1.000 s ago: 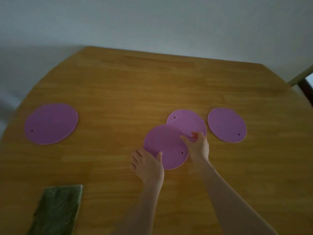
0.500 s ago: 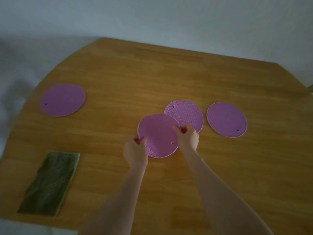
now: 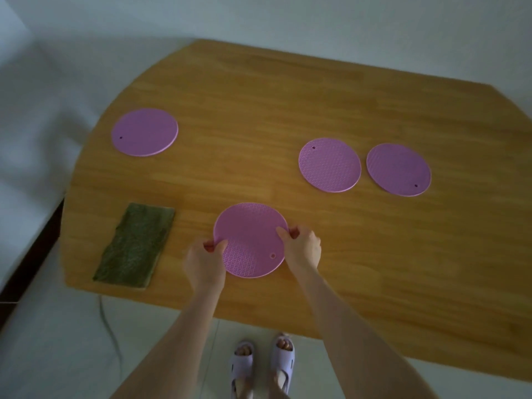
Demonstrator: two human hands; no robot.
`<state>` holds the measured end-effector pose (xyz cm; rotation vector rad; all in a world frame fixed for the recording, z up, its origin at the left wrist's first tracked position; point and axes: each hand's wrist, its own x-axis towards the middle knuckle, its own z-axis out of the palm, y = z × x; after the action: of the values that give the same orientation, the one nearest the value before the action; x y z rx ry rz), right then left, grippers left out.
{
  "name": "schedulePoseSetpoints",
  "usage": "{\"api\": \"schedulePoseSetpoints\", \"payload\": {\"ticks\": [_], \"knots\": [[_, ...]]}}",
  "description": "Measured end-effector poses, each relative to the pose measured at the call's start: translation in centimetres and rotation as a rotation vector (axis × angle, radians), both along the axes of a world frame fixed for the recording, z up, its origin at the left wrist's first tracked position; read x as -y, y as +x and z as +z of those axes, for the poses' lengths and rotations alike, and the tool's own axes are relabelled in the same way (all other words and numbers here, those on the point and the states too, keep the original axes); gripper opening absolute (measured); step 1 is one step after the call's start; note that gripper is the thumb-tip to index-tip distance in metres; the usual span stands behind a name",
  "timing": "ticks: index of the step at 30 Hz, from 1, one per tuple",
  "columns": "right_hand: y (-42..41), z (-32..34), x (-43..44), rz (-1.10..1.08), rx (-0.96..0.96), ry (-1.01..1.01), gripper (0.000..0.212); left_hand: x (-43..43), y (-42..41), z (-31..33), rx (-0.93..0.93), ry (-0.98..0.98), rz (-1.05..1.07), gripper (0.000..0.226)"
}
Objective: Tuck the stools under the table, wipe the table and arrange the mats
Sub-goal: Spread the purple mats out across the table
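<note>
Several round purple mats lie on a wooden table (image 3: 259, 116). The nearest mat (image 3: 250, 238) is held at its two sides: my left hand (image 3: 205, 258) pinches its left edge and my right hand (image 3: 302, 245) pinches its right edge. It sits close to the table's near edge. A second mat (image 3: 329, 165) and a third mat (image 3: 398, 169) rest side by side at the right. A fourth mat (image 3: 144, 132) lies alone at the far left. No stools are in view.
A folded dark green cloth (image 3: 134, 245) lies on the table's near left corner, left of the held mat. Below the table edge are a pale tiled floor, a grey cable (image 3: 110, 332) and my feet in lilac slippers (image 3: 260, 361). A white wall stands behind.
Both hands took hold of the front mat and drew it toward the near edge and left, off the second mat it overlapped. The view has tilted down, so floor and slippers show.
</note>
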<state>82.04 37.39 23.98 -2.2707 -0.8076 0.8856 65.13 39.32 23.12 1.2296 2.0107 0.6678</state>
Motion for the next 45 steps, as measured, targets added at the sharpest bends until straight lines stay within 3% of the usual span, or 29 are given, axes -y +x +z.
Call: {"api": "schedulePoseSetpoints", "payload": {"ticks": [28, 33, 45], "knots": [[-2.0, -0.4, 2.3, -0.054, 0.191, -0.048, 0.031, 1.8, -1.5, 0.2, -0.071, 0.051, -0.069, 0.024], [1.0, 0.0, 2.2, -0.162, 0.179, 0.006, 0.040, 0.4, 1.4, 1.2, -0.040, 0.066, -0.138, 0.045], [11.9, 0.7, -2.4, -0.300, 0.155, 0.078, 0.043, -4.5, 13.0, 1.4, 0.003, 0.076, -0.282, 0.053]]}}
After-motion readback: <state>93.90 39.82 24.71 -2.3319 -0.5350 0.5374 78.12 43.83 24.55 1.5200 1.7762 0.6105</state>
